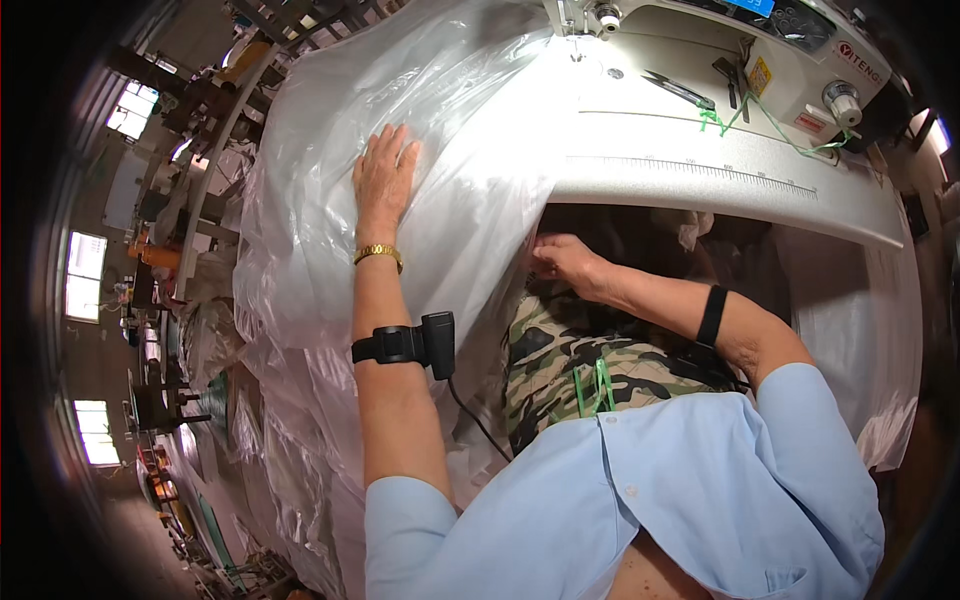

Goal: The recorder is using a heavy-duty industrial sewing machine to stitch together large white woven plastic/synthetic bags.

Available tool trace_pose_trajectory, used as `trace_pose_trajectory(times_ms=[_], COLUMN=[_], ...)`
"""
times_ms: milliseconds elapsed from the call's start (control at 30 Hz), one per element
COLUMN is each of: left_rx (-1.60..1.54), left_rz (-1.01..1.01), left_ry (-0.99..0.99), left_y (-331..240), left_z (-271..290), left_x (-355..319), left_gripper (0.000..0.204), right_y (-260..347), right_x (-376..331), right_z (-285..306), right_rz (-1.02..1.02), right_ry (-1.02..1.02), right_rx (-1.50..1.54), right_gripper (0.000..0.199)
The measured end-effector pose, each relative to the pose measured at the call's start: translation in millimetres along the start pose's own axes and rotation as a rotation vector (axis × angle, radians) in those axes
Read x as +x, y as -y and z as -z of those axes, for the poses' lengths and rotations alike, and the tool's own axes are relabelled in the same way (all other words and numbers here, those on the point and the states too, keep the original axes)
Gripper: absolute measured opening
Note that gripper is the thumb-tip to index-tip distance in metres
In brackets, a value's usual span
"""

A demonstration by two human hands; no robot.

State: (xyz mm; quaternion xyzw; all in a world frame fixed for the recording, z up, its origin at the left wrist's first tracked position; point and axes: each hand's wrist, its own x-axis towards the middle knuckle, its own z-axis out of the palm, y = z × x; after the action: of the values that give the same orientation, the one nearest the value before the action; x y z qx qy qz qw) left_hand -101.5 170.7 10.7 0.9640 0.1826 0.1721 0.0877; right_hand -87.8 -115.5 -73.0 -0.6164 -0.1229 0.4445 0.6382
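A large sheet of translucent white plastic film (310, 215) spreads over the left part of the sewing machine table and hangs down in folds. My left hand (384, 178) lies flat on it, fingers stretched out and pointing away from me. Below the table's front edge, my right hand (568, 262) has its fingers closed at the film's right edge, near my lap. Its fingertips are partly hidden, but they appear to pinch that edge. At the top, the sewing machine (605, 18) has its lamp lit, and the film reaches close to its needle area.
On the table (640, 180), whose front edge bears a ruler scale, lie a cutter-like tool (680, 90), a small dark tool (730, 82) and green string (712, 120). Crumpled plastic (880, 350) hangs at the right. A cable (475, 415) runs from my left forearm's black device. Cluttered racks (200, 190) stand left.
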Motion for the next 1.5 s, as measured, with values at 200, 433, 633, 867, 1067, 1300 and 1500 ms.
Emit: trace_pose_trajectory(times_ms=[200, 433, 633, 867, 1067, 1300, 1500], left_rx=[-0.01, 0.018, 0.026, 0.018, 0.017, -0.003, -0.026], left_rz=[-0.029, -0.01, 0.002, -0.007, -0.009, -0.012, -0.028], left_ry=[-0.048, -0.016, 0.019, 0.016, 0.036, 0.021, 0.022], left_y=[2.7, 0.9, -0.2, 1.3, 3.9, 13.5, 20.4], left_z=[-2.9, -0.8, 1.6, 1.4, 1.0, -4.5, -8.3], left_x=[-0.2, -0.1, -0.7, 0.3, 0.7, 6.5, 7.2], left_gripper=[0.052, 0.053, 0.056, 0.056, 0.056, 0.057, 0.057], right_y=[40.6, 93.5, 59.9, 33.1, 77.3, 50.0, 28.3], right_x=[-28.0, -17.7, 4.1, 15.9, -67.8, -131.0, -131.8], right_z=[-43.4, -55.4, -71.0, -90.2, -85.8, -31.3, 25.7], right_rz=[0.097, 1.194, 1.011, 1.083, 1.19, 0.291, 0.478], right_ry=[0.677, -0.047, 0.288, 0.413, 0.507, 1.019, 0.411], right_rx=[-0.108, -1.558, -1.825, -1.731, -1.527, -1.196, -0.414], right_gripper=[0.036, 0.018, 0.011, 0.012, 0.005, 0.027, 0.023])
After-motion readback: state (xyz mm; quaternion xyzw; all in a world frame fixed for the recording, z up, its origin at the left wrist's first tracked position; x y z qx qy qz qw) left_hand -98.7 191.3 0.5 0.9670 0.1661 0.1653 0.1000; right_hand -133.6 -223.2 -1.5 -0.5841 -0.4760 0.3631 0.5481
